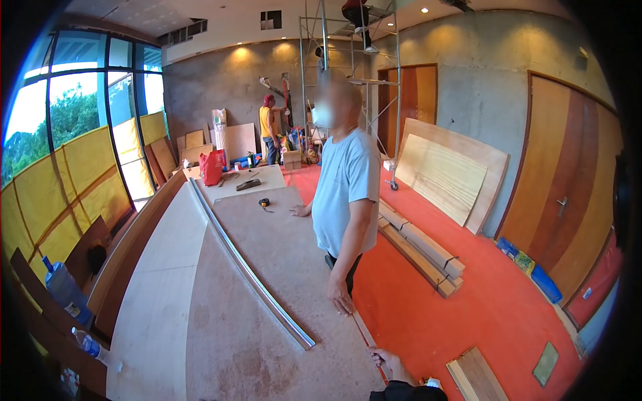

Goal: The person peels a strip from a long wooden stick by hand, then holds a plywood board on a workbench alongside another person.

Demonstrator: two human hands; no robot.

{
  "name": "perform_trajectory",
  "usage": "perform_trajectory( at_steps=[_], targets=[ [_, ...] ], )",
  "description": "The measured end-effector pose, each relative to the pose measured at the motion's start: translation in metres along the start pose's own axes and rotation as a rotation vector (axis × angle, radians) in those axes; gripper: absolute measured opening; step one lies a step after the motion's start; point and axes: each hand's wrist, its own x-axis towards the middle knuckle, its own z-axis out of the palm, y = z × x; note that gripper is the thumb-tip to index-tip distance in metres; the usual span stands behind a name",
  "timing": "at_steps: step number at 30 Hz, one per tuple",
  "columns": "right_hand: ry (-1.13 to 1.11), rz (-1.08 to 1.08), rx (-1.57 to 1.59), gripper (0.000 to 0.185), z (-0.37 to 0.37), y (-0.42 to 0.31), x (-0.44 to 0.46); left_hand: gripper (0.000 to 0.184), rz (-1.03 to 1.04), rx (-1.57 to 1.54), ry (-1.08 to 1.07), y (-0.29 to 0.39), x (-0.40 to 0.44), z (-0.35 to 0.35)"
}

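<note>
My right hand [391,364] is at the bottom, by the near right edge of the long board-topped table [247,321]. Its fingers are curled closed at the edge, beside a thin reddish strip [362,329] running along it. What they hold is too small to make out. My left hand is out of view. Across from me, a person in a light blue shirt [344,180] presses one hand [341,302] on the same edge. A long shiny metal strip [251,264] lies lengthwise on the table.
A tape measure [265,202] and a hand plane [248,184] lie farther up the table. Bundled timber [421,250] rests on the red floor [408,314]. Scaffolding [399,87] with a person on it stands behind. Water bottles [67,287] are at left.
</note>
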Motion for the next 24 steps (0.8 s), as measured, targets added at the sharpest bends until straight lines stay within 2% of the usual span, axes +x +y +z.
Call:
perform_trajectory(
  at_steps=[4,8,11,16,19,24],
  targets=[
    [0.036,-0.006,-0.022,0.025,0.002,0.0,0.002,0.048,-0.031,-0.025,0.0,0.001,0.001,0.004],
    [0.055,-0.032,-0.045,0.026,0.004,0.0,-0.002,0.047,0.033,-0.009,0.019,-0.002,-0.001,0.005],
    [0.046,-0.028,-0.071,0.026,-0.047,0.029,0.051,0.046,0.017,-0.024,0.026,0.0,-0.001,0.0],
    [0.061,-0.034,-0.092,0.026,-0.045,0.029,0.047,0.046,0.028,0.008,0.014,0.005,0.0,-0.014],
    [0.038,-0.007,-0.08,0.025,-0.025,0.014,0.025,0.046,-0.036,-0.044,-0.045,0.011,0.001,-0.029],
    [0.042,0.008,-0.083,0.023,-0.011,0.007,0.012,0.047,-0.048,-0.085,-0.069,0.004,0.001,-0.013]
  ],
)
